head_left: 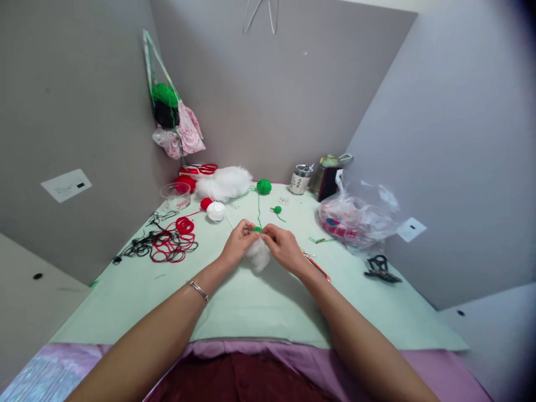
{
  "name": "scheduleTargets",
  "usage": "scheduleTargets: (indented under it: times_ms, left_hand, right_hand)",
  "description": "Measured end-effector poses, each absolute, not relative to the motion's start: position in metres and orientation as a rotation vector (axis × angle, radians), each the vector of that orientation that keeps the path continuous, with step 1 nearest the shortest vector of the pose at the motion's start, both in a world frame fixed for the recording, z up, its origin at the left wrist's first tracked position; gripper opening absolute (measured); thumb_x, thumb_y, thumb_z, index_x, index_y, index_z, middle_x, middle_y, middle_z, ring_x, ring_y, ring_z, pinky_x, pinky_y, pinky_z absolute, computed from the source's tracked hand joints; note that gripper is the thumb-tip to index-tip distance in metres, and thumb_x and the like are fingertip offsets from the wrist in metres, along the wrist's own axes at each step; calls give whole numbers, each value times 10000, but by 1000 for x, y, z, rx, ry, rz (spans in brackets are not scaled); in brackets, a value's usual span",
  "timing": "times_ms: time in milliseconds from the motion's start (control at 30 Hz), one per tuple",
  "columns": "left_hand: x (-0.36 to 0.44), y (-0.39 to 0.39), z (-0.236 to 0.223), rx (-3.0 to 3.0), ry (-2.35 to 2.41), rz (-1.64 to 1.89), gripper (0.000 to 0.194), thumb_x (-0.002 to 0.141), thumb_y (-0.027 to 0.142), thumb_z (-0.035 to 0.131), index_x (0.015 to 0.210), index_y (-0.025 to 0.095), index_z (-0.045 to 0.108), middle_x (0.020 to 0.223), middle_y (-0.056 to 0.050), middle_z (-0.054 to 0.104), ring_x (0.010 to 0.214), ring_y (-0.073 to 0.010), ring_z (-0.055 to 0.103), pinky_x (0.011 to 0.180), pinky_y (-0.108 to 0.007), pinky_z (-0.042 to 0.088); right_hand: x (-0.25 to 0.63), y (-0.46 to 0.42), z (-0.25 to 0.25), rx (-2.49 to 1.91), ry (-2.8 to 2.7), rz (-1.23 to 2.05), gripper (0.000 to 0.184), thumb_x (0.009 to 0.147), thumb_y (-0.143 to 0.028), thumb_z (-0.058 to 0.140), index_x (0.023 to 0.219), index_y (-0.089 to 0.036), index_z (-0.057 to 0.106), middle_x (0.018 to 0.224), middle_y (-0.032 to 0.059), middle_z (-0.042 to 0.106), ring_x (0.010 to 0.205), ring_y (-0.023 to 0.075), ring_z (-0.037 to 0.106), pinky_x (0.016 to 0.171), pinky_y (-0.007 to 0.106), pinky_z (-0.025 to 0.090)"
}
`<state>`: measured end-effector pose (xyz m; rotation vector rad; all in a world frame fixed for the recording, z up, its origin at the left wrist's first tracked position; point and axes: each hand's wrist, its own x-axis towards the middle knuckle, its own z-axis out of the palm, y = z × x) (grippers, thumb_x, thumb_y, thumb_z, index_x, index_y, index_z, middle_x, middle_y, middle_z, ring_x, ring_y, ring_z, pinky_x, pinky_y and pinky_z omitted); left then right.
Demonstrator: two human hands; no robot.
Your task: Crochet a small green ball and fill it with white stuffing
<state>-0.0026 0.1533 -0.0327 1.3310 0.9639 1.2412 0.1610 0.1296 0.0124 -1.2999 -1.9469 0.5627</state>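
Fingers of the left hand (238,244) and right hand (287,249) pinch a small green yarn piece (257,229) at frame centre, above white stuffing (258,255). Pale green table cover (255,312) stretches nearer to its front edge, lower centre, between tangled black cords (144,244) mid-left and a plastic bag (355,220) mid-right.

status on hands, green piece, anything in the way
Left hand and right hand both on green piece. White fluff just below. Orange item off right, not blocking.

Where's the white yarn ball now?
Head view, left of centre: the white yarn ball sits beyond the left hand, beside the small red ball.
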Motion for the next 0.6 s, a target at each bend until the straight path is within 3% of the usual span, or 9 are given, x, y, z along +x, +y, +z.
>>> scheduleTargets:
  times_ms: [100,200,433,600]
  left_hand:
    - [-2,155,-36,1360,1027,1310,344,991,359,653,1272,162,642,1257,-108,671,1046,-235,687,884,-444,606]
    - [0,154,-36,1367,1044,1378,370,988,361,656,1306,173,631,1319,-118,651,1116,-257,671,935,-476,591]
    - [-2,147,-23,1290,920,1369,235,890,315,735,1074,170,727,1034,-52,718,869,-178,676,800,-304,543]
    - [-6,147,-16,1183,870,1314,328,901,417,666,1107,187,778,977,-67,749,803,-174,651,686,-258,486]
  right_hand:
    - [154,123,12,-1264,-1970,608,133,880,-283,532,776,-230,595,616,-46,505,603,149,433,629,268,309]
    - [148,122,10,-1250,-1941,641,156,888,-316,524,776,-228,586,616,-48,493,604,147,431,629,268,317]
    - [157,138,4,-1313,-1793,706,275,874,-430,536,712,-214,590,552,-46,477,549,136,399,554,268,285]
    - [163,145,1,-1262,-1755,764,333,877,-489,482,734,-208,590,584,-39,451,558,134,387,542,259,309]
